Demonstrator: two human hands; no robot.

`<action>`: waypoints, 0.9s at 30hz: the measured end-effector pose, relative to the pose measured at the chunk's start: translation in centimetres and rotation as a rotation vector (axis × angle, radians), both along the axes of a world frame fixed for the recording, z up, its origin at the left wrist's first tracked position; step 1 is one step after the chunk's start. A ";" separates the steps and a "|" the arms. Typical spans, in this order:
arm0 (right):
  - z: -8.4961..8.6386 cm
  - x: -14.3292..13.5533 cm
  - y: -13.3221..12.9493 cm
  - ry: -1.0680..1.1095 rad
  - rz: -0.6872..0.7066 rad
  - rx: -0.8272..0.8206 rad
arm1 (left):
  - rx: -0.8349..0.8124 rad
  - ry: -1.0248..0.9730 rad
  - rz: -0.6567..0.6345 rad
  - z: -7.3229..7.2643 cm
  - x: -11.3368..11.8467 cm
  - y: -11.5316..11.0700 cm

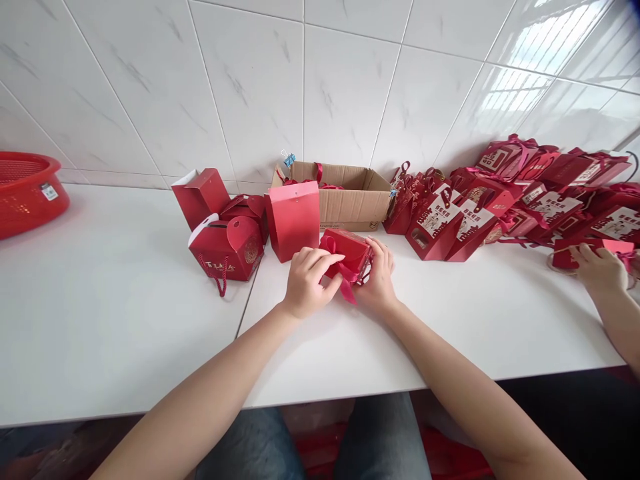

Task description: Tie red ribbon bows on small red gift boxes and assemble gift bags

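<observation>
A small red gift box (358,244) rests on the white table in front of me, with a pinkish-red ribbon (349,291) tied in loops on its near side. My left hand (309,283) is closed in a pinch at the ribbon, its thumb and forefinger close to the knot. Around the right side of the box my right hand (379,275) is wrapped, fingers over the far edge. Just behind my left hand stands a tall plain red box (294,217). Part of the gift box's surface is hidden by my fingers.
A cardboard carton (353,208) holding red ribbon stands by the tiled wall. Handled red boxes (226,248) are to the left, near a red plastic basket (33,193). Many red gift boxes (435,223) are piled at right, where another person's hand (603,268) works.
</observation>
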State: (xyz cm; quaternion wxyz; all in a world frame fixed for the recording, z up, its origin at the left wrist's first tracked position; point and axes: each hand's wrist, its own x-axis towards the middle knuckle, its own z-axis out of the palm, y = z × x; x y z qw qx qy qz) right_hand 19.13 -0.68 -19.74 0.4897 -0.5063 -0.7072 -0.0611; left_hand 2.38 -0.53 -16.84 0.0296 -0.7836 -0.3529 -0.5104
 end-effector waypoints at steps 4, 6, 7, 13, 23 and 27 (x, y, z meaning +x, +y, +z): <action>0.2 -0.2 -0.4 -0.023 0.023 0.035 | -0.027 -0.048 0.038 -0.4 -0.2 0.4; 0.1 -0.3 -0.3 -0.033 0.039 0.065 | -0.043 -0.098 0.073 -0.4 -0.2 0.5; 0.0 -0.3 -0.2 -0.039 0.044 0.079 | -0.047 -0.125 0.087 -0.4 -0.1 0.5; -0.3 -0.2 0.1 -0.072 0.042 0.088 | -0.162 -0.235 0.150 0.1 0.3 0.0; -0.3 -0.5 -0.2 -0.098 0.055 0.016 | -0.430 -0.525 0.005 1.4 -0.2 -0.1; -0.1 -0.6 -0.3 -0.101 0.076 0.023 | -0.408 -0.593 0.020 1.9 -0.5 -0.1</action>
